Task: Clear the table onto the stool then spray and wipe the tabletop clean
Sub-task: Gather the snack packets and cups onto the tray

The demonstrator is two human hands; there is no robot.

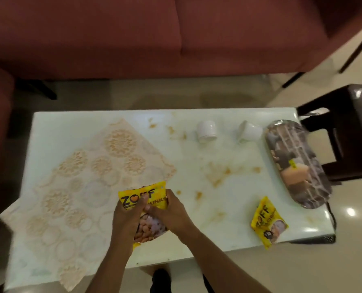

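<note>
Yellow snack packet (pixel 143 199) held over the near edge of the white table (pixel 228 233), long axis running away from the viewer, printed top end pointing toward the maroon sofa (pixel 175 39), bottom end tilted down toward the viewer. Gripped from both sides: left hand (pixel 127 216) curled round its left edge with thumb across the front, right hand (pixel 171 212) curled round its right edge, fingers pinching the middle. Directly left and partly beneath, a lace cloth (pixel 80 187) lying askew, one corner hanging off the near-left edge. To the right, a second yellow packet (pixel 267 223) flat near the front-right corner, pointing diagonally. Farther back, two white cups (pixel 206 131) on their sides (mouth direction hard to tell), apart from each other. Along the right end, a shiny oval tray (pixel 296 163), lengthwise front to back. Brownish stains (pixel 218 176) scattered across the middle. Beyond the right end, a dark stool (pixel 353 127), just beside the tray.
</note>
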